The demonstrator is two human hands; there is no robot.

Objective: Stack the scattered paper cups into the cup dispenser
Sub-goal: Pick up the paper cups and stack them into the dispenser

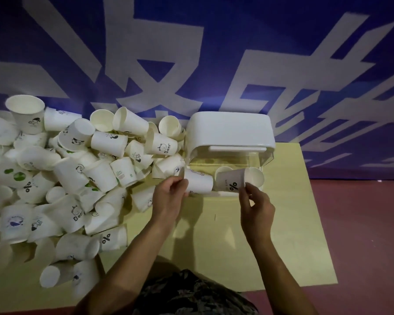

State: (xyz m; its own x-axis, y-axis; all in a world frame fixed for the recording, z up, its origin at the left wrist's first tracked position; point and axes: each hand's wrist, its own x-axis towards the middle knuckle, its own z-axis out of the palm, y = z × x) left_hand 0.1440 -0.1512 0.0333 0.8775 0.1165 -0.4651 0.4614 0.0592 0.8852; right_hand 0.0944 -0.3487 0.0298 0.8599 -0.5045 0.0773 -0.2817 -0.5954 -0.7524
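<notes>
Your left hand [170, 194] holds a plain paper cup [198, 181] in its grip; your right hand [256, 206] pinches the "%" cup [231, 180], both lying sideways inside the open cup dispenser [230, 133] on the counter [282, 223]. Misaligned rims may jam and crush instead of nesting; the cup pile [66, 173] lies just beside.

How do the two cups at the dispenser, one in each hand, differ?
The left-hand cup shows only a faint mark near its top; the right-hand cup bears a bold percent sign. The left hand grips its cup at the left end; the right hand pinches its cup near the open rim. Both are white paper cups lying sideways at the dispenser.
</notes>
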